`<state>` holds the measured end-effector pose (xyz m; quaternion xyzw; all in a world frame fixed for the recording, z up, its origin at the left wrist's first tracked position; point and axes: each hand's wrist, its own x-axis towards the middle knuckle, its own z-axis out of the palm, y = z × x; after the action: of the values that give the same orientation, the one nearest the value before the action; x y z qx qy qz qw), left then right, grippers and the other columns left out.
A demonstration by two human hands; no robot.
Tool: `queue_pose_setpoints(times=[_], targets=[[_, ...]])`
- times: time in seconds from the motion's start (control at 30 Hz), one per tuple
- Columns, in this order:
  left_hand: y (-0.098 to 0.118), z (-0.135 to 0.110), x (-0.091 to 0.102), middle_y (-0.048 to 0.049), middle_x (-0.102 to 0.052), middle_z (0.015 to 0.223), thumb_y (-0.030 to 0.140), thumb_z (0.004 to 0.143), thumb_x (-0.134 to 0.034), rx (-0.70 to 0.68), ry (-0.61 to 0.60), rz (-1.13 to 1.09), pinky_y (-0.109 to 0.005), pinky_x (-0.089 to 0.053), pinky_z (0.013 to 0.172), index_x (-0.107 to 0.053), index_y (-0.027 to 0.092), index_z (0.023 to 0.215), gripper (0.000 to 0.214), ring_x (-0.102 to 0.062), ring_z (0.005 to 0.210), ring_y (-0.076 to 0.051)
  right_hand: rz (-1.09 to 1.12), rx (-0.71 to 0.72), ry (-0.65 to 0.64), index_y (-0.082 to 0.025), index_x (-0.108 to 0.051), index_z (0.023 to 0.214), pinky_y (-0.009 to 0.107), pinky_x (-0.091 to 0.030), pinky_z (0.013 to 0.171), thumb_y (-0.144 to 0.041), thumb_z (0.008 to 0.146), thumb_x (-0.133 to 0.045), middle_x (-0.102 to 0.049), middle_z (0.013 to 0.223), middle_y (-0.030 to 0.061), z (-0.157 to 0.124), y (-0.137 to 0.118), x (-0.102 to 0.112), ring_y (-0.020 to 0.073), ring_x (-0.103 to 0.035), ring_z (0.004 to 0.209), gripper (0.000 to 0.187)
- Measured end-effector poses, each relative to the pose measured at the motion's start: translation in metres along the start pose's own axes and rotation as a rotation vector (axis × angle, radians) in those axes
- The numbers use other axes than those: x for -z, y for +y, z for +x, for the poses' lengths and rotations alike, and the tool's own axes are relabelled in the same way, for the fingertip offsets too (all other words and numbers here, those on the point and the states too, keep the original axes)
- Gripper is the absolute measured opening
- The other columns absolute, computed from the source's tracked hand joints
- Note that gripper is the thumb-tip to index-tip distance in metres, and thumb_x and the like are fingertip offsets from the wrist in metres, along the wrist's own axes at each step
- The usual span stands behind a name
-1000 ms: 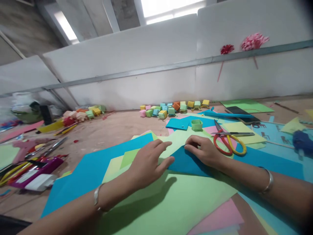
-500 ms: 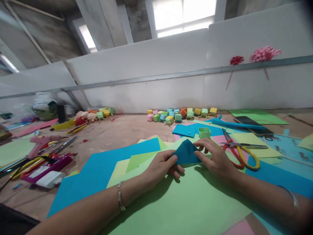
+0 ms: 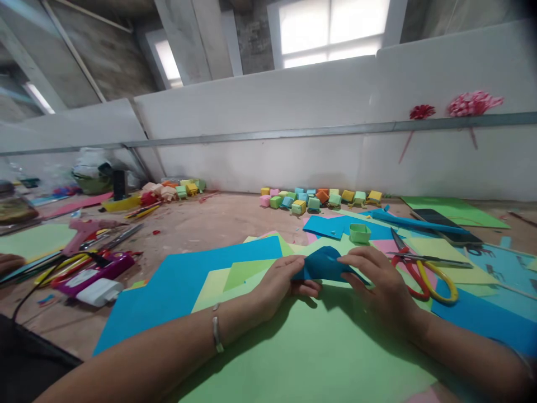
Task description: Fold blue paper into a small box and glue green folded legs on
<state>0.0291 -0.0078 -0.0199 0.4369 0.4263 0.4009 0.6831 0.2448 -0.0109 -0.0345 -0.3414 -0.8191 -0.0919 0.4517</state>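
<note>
Both my hands hold a small folded blue paper (image 3: pixel 325 265) just above a large light green sheet (image 3: pixel 310 347). My left hand (image 3: pixel 280 284) pinches its left end, thumb on top. My right hand (image 3: pixel 380 280) grips its right side with the fingers curled over it. The paper is bent upward in the middle. A small green paper box (image 3: pixel 359 233) stands just beyond my hands.
Red and yellow scissors (image 3: pixel 423 268) lie right of my right hand. A row of small coloured paper cubes (image 3: pixel 319 198) lines the white wall. Blue sheets (image 3: pixel 188 280), a phone (image 3: pixel 447 219), a glue gun (image 3: pixel 86 229) and tools at left. Another person's hand (image 3: pixel 8 262) shows at the far left edge.
The blue paper lay flat under my hands, was then lifted as a triangle, and is now folded smaller and bent between both hands. The view tilted upward.
</note>
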Motion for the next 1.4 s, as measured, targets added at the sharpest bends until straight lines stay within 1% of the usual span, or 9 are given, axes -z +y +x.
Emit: queue_pose_setpoints(times=[0.13, 0.23, 0.37, 0.5, 0.57, 0.7, 0.97, 1.23, 1.4], targets=[[-0.001, 0.001, -0.001, -0.011, -0.071, 0.074, 0.03, 0.094, -0.05, -0.01, 0.015, 0.007, -0.027, -0.058, 0.063, -0.062, 0.01, 0.09, 0.024, -0.069, 0.062, -0.016, -0.066, 0.089, 0.045, -0.024, -0.069, 0.091, 0.04, -0.05, 0.074, -0.016, 0.088, -0.057, -0.065, 0.1, 0.0103, 0.001, 0.0, 0.002, 0.026, -0.062, 0.092, 0.015], [-0.002, 0.001, 0.002, -0.0138, -0.07, 0.095, 0.039, 0.093, -0.049, -0.077, 0.054, 0.085, -0.029, -0.057, 0.062, -0.061, 0.012, 0.109, 0.033, -0.07, 0.076, -0.02, 0.032, 0.105, 0.025, -0.024, -0.065, 0.091, 0.038, -0.05, 0.076, -0.015, 0.089, -0.054, -0.068, 0.099, 0.008, 0.0, -0.002, 0.005, 0.0234, -0.063, 0.091, 0.014], [0.002, -0.001, 0.011, -0.0122, -0.059, 0.128, 0.052, 0.092, -0.046, -0.43, 0.144, 0.378, -0.039, -0.051, 0.089, -0.058, 0.022, 0.123, 0.045, -0.056, 0.116, -0.026, 0.298, -0.246, -0.113, -0.022, -0.057, 0.09, 0.028, -0.05, 0.058, -0.025, 0.094, -0.044, -0.066, 0.08, 0.0042, 0.001, -0.003, 0.01, 0.0173, -0.061, 0.068, 0.014], [0.008, -0.001, 0.019, -0.0122, -0.059, 0.13, 0.067, 0.087, -0.045, -0.72, -0.046, 0.544, -0.042, -0.039, 0.106, -0.068, 0.019, 0.109, 0.057, -0.049, 0.125, -0.028, 0.481, -0.566, -0.109, -0.022, -0.056, 0.086, 0.028, -0.048, 0.052, -0.042, 0.091, -0.047, -0.06, 0.073, 0.0029, 0.004, -0.004, 0.012, 0.0181, -0.057, 0.066, 0.022], [0.008, -0.001, 0.019, -0.0119, -0.066, 0.116, 0.067, 0.079, -0.059, -0.677, -0.083, 0.571, -0.04, -0.045, 0.098, -0.07, 0.017, 0.1, 0.055, -0.058, 0.111, -0.027, 0.543, -0.642, -0.102, -0.022, -0.056, 0.086, 0.028, -0.049, 0.053, -0.047, 0.088, -0.051, -0.06, 0.074, 0.0032, 0.004, -0.005, 0.012, 0.0188, -0.057, 0.067, 0.025], [0.005, -0.003, 0.012, -0.0038, -0.067, 0.075, 0.054, 0.073, -0.073, -0.495, 0.07, 0.479, -0.028, -0.05, 0.065, -0.066, 0.015, 0.08, 0.04, -0.06, 0.07, -0.017, 0.646, -0.712, -0.114, -0.023, -0.058, 0.087, 0.029, -0.053, 0.054, -0.055, 0.083, -0.058, -0.064, 0.075, 0.0037, 0.004, -0.011, 0.013, 0.0198, -0.061, 0.069, 0.033], [0.008, -0.003, 0.006, -0.0031, -0.07, 0.081, 0.038, 0.073, -0.075, -0.388, 0.024, 0.267, -0.024, -0.05, 0.063, -0.066, 0.016, 0.091, 0.03, -0.061, 0.071, -0.015, 0.807, -0.876, -0.221, -0.022, -0.062, 0.088, 0.036, -0.057, 0.071, -0.056, 0.071, -0.073, -0.07, 0.084, 0.0053, 0.015, -0.013, 0.017, 0.0233, -0.066, 0.079, 0.04], [0.0, 0.005, 0.01, 0.0007, -0.064, 0.064, 0.024, 0.073, -0.062, -0.313, 0.156, 0.328, -0.022, -0.039, 0.041, -0.072, 0.017, 0.085, 0.017, -0.047, 0.043, -0.009, 1.001, -1.116, -0.074, -0.02, -0.066, 0.072, 0.021, -0.038, 0.046, -0.033, 0.056, -0.077, -0.058, 0.066, -0.0023, 0.016, -0.007, 0.009, 0.0098, -0.049, 0.054, 0.024], [0.004, 0.0, 0.016, -0.0078, -0.071, 0.101, 0.014, 0.076, -0.048, -0.621, 0.11, 0.659, -0.034, -0.054, 0.076, -0.076, 0.019, 0.082, 0.029, -0.066, 0.094, -0.022, 1.034, -1.291, -0.005, -0.018, -0.064, 0.068, 0.019, -0.033, 0.04, -0.024, 0.054, -0.07, -0.049, 0.054, -0.0045, 0.018, -0.005, 0.008, 0.0082, -0.043, 0.047, 0.016]])
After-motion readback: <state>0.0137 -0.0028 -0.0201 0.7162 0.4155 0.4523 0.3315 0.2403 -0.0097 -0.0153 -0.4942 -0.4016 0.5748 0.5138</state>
